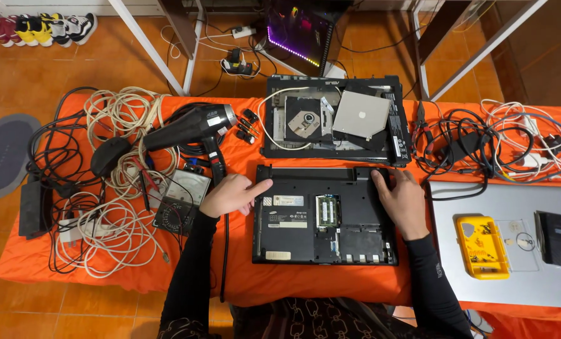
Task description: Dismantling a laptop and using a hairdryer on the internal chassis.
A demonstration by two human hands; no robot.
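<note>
Resting on an upturned black laptop (pixel 324 216) that lies bottom-side up on the orange-covered worktop (pixel 249 282), both hands work at its rear edge. The left hand (pixel 230 196) sits at the near-left corner with its index finger stretched out onto the case and the other fingers loosely curled, holding nothing. The right hand (pixel 404 199) lies flat over the far-right corner, fingers spread and pressed on the shell, grasping nothing either. Between the two hands the memory cover is already off, with the green memory module (pixel 326 211) exposed; the battery bay along the top edge looks empty, while the main bottom shell appears not yet lifted. Just beyond the fingers sits a second stripped laptop base (pixel 393 135) with a loose optical drive (pixel 361 114) on it. Left of the left hand lie an analogue multimeter (pixel 183 199), a black hair dryer (pixel 195 125) and tangled cables (pixel 114 182). Right of the right hand rest a silver laptop (pixel 500 282) and a yellow parts tray (pixel 481 246).
</note>
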